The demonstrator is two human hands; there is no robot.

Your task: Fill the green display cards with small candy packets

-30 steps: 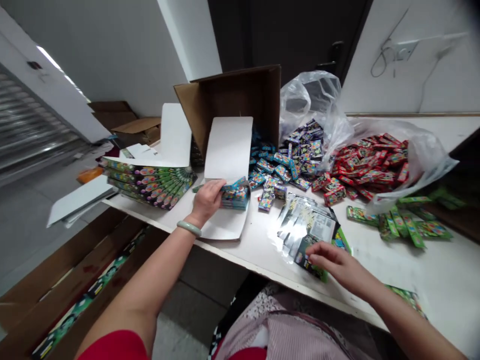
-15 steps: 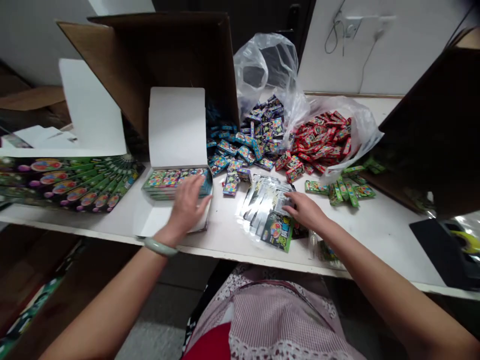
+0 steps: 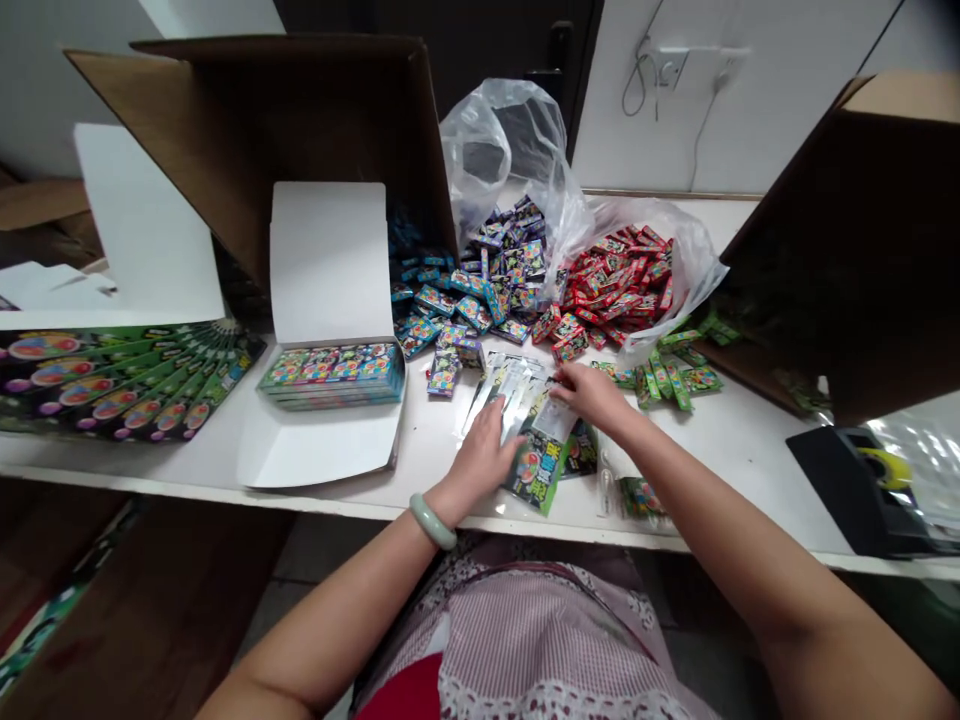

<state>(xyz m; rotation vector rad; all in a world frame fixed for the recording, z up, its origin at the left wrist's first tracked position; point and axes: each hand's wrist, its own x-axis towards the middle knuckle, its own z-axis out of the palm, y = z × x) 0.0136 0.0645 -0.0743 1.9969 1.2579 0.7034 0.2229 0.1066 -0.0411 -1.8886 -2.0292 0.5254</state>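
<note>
The fanned stack of printed packets (image 3: 536, 467) lies flat at the near middle of the surface (image 3: 750, 450). The left hand (image 3: 486, 450) rests over its left side, thumb and fingers apart. The right hand (image 3: 592, 397) has its fingertips at the far right edge; whether they grip a packet cannot be told. Left of the stack, an open white box (image 3: 322, 445) contains small boxes (image 3: 337, 365). Beyond lie blue boxes (image 3: 431, 302), purple boxes (image 3: 521, 258) and red boxes (image 3: 619, 285); green boxes (image 3: 667, 382) lie right.

1 head-worn view: looks forward and down, from close above tabletop (image 3: 750, 445), toward wall (image 3: 795, 65).
</note>
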